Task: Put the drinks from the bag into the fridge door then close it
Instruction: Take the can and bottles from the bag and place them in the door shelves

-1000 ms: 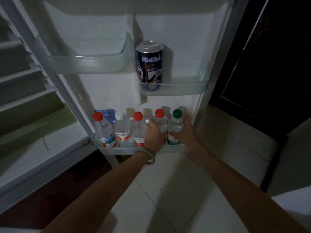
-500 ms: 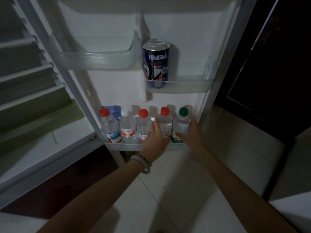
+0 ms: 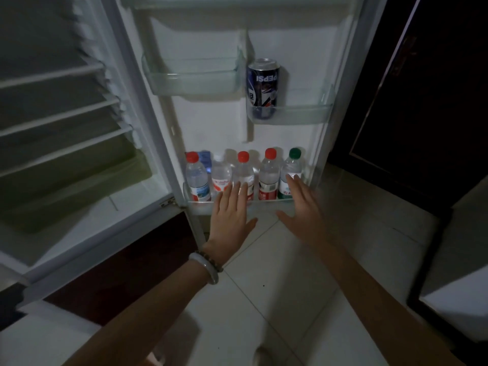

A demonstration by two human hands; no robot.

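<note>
We note five clear plastic capped bottles (image 3: 244, 178) standing in the white fridge door's (image 3: 211, 133) bottom shelf; left hand (image 3: 229, 220) and right hand (image 3: 303, 217) flat, fingers released, grasping nothing.

Both forearms were bare, with no sleeve visible up to the lower edge of the view. The left hand (image 3: 229, 217) bore no ring on any visible finger. Behind its fingers, at the wrist, sat two ornaments side by side: a thin bracelet of small dark beads (image 3: 211, 260), nearer the fingers, and a smooth, pale, rounded bangle (image 3: 204, 272), farther from them. The right hand (image 3: 303, 217) and its wrist carried no ornament; its fingers likewise showed no ring.
</note>
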